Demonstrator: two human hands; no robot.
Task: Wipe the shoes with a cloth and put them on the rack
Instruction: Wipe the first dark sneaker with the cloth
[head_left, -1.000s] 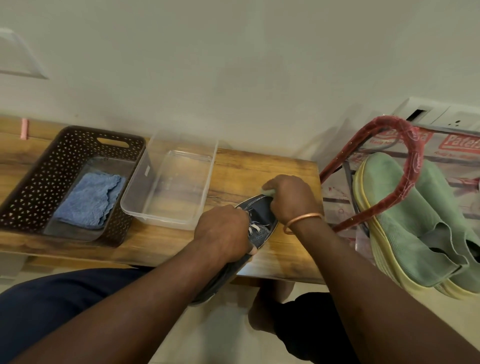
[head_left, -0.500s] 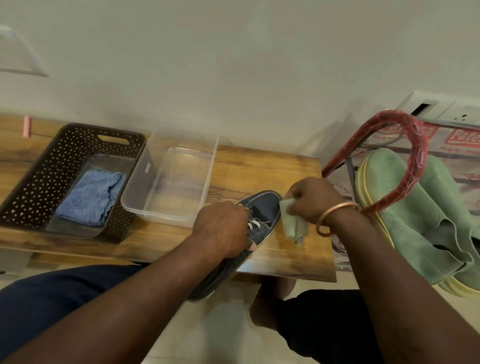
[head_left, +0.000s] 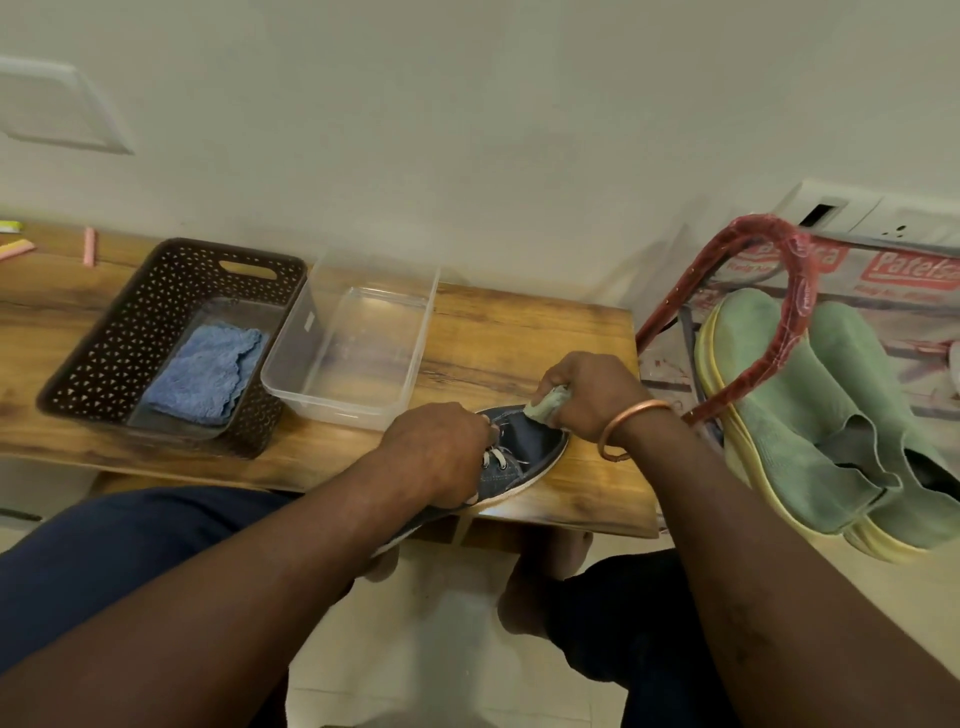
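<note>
Mid-wipe, to judge from the grip: works on the dark blue shoe (head_left: 524, 449) at about 6 o'clock on the bench (head_left: 519, 332), with its toe on the board toward 1 o'clock and its heel hanging past the near edge toward 7 o'clock. Steadies it with the left hand (head_left: 436, 452), fingers (head_left: 480, 423) curled down over the laced part and gripping the upper, with the forearm reaching in from 7 o'clock. Pinches a bunched pale green cloth (head_left: 549, 408) in the right hand (head_left: 592, 395), fingers closed round it, and presses it to the toe at the shoe's 12 o'clock end, with the wrist bent, a copper bangle (head_left: 631, 423) just behind it and the forearm entering from 5 o'clock. Seems well short of finished: shows a pair of green shoes (head_left: 810, 431) apparently resting on the red rack (head_left: 797, 291) at 3 o'clock, and this shoe not yet there. Probably calls next for more strokes over the toe and sides, with a firm left-hand hold against slipping off the edge, then a lift across to the rack. Leaves alone the brown basket (head_left: 104, 353) at 9 o'clock with a folded blue cloth (head_left: 208, 371) inside, and the clear tub (head_left: 353, 358) just beside it.
</note>
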